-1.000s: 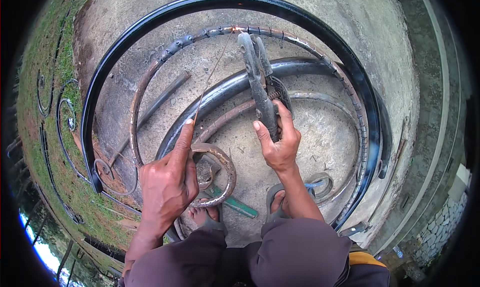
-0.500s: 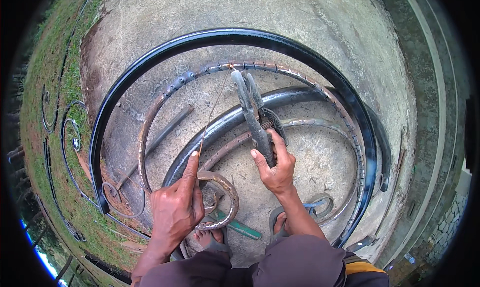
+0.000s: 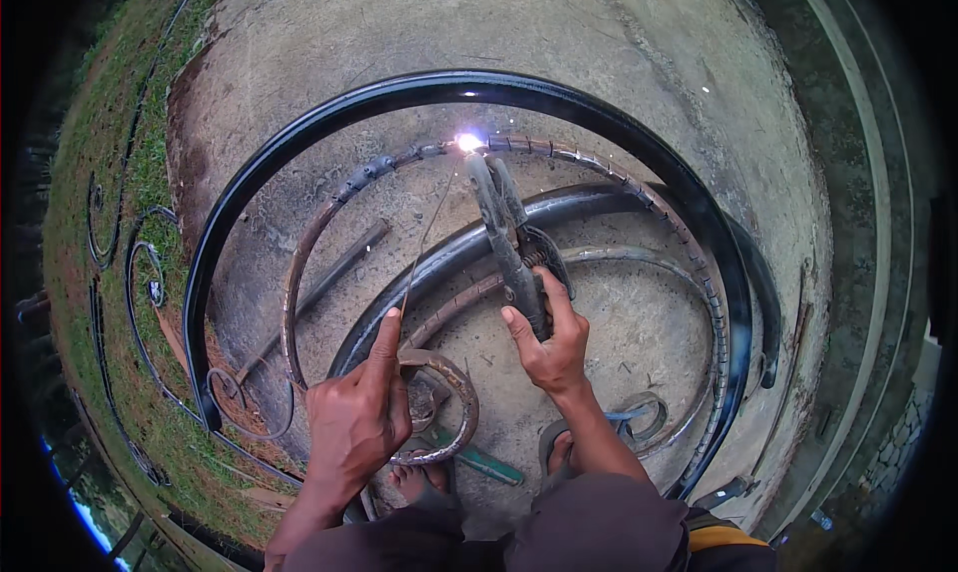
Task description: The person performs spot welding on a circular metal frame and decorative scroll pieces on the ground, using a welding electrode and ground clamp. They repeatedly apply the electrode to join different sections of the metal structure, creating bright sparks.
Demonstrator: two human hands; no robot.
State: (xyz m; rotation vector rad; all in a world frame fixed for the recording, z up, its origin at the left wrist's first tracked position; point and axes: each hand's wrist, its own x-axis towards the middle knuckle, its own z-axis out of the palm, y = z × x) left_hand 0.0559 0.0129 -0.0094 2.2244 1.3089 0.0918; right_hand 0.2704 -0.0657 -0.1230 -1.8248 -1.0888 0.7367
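Observation:
My left hand point(image 3: 354, 407) holds a thin wire rod point(image 3: 427, 241), index finger laid along it, its far end near a bright arc point(image 3: 468, 142). My right hand point(image 3: 554, 344) grips a dark, worn clamp-type welding holder point(image 3: 504, 248) with a spring in its handle. Its tip is at the arc, on a rusty curved tube point(image 3: 324, 208) with many cuts and lumpy joints. The glare hides the exact contact. Beneath the holder lie a thick dark curved pipe point(image 3: 414, 268) and a thinner cut tube point(image 3: 624, 256). A rusty scroll point(image 3: 459, 412) is beside my left hand.
A glossy black arched tube point(image 3: 349, 98) surrounds the work on a concrete slab point(image 3: 479, 23). A straight pipe point(image 3: 329, 275) and a green bar point(image 3: 489, 467) lie on it. My sandaled feet are below. Grass point(image 3: 140, 352) with more ironwork is left, a paved strip point(image 3: 848, 273) right.
A bright arc with sparks has appeared at the holder's tip. The scene sits lower in the picture than a second ago and looks darker. Both hands keep their grips.

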